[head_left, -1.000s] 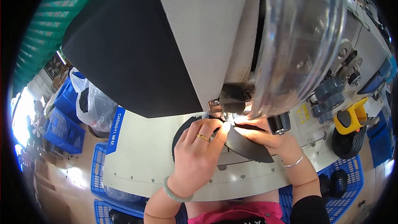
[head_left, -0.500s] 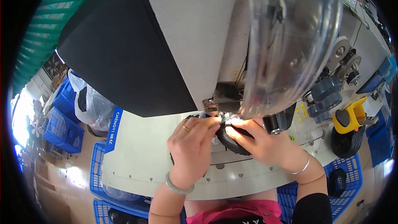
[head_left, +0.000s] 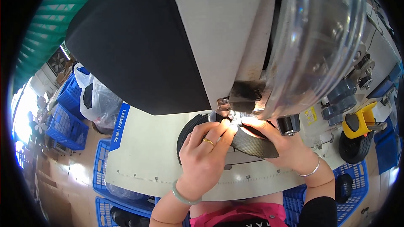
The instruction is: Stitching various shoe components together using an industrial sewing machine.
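Observation:
Under the head of a white sewing machine, both my hands grip a dark curved piece of material with a woven, grey-brown face. Its black ribbed part shows to the left of my fingers. My left hand pinches the piece close to the needle area, thumb and fingertips together. On the other side, my right hand has its thumb and fingers closed on the piece's right part. The lit needle area is partly hidden by my fingertips and the machine head.
A clear plastic guard and a black panel hang over the pale machine table. To the right stands a yellow tape dispenser. Blue crates sit below the table edge, with a plastic bag at left.
The curved piece has turned, so more of its woven face shows at right and its ribbed part at left. My hands have shifted slightly right, along with the whole view.

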